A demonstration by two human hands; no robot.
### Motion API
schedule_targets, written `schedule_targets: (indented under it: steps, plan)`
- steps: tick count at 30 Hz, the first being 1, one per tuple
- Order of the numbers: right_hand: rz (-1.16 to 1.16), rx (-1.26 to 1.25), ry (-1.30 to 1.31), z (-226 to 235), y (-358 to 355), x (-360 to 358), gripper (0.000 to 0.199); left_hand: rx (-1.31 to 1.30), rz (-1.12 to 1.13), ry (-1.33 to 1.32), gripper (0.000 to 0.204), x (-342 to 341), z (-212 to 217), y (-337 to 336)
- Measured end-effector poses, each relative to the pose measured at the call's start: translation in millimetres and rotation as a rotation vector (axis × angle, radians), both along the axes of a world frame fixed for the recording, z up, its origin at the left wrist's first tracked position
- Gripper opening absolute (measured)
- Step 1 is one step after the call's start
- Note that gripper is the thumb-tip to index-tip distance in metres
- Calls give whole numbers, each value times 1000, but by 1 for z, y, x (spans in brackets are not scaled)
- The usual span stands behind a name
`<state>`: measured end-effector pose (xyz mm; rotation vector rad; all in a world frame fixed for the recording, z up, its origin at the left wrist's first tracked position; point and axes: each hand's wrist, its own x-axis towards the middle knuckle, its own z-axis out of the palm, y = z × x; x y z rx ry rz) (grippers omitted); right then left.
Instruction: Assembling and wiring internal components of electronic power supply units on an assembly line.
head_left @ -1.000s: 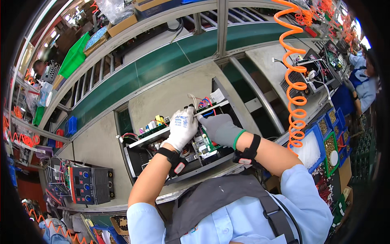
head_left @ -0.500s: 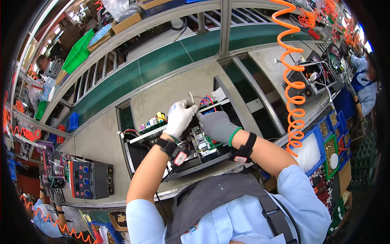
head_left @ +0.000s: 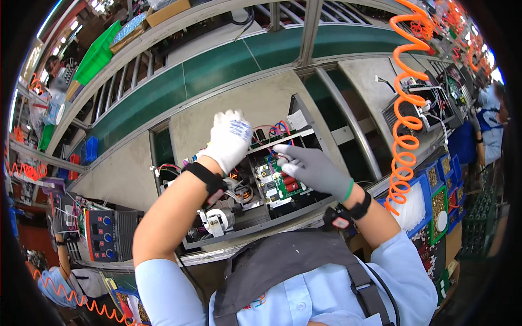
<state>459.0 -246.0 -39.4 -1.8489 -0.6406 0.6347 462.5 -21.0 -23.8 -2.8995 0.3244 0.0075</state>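
In front of me stands an open black metal chassis [head_left: 253, 227] holding a green circuit board [head_left: 281, 187] with dark red cylindrical parts. Over its far left side is my left hand [head_left: 231, 140] in a white glove, the fingers curled away under the knuckles; whatever they may hold is hidden. My right hand [head_left: 315, 169], gloved in grey, hovers above the board with index finger stretched out and thumb apart, nothing visible between them. Red and blue wires [head_left: 280, 128] loop up at the far wall. A white round part [head_left: 218, 220] sits at the near left of the chassis.
A finished-looking unit with blue knobs [head_left: 109, 235] stands at left. An orange coiled hose [head_left: 406, 122] hangs at right, near blue parts bins [head_left: 421, 198]. A metal roller [head_left: 350, 125] lies right of the chassis, and another open unit [head_left: 421, 106] beyond it. Co-workers are at both sides.
My hands have parted: the left moved up and left from the wires, the right drew back right and down. The circuit board and white round part now show more fully.
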Motion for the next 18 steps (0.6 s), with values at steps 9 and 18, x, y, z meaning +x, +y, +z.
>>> schedule_targets:
  steps: [9, 18]
  plan:
    - [190, -246, -754, -11, -7, -17, 53, 271, 283, -140, 15, 27, -3, 124]
    - [245, -354, -942, -17, 6, -23, 48, 232, 304, -280, 19, 46, 12, 126]
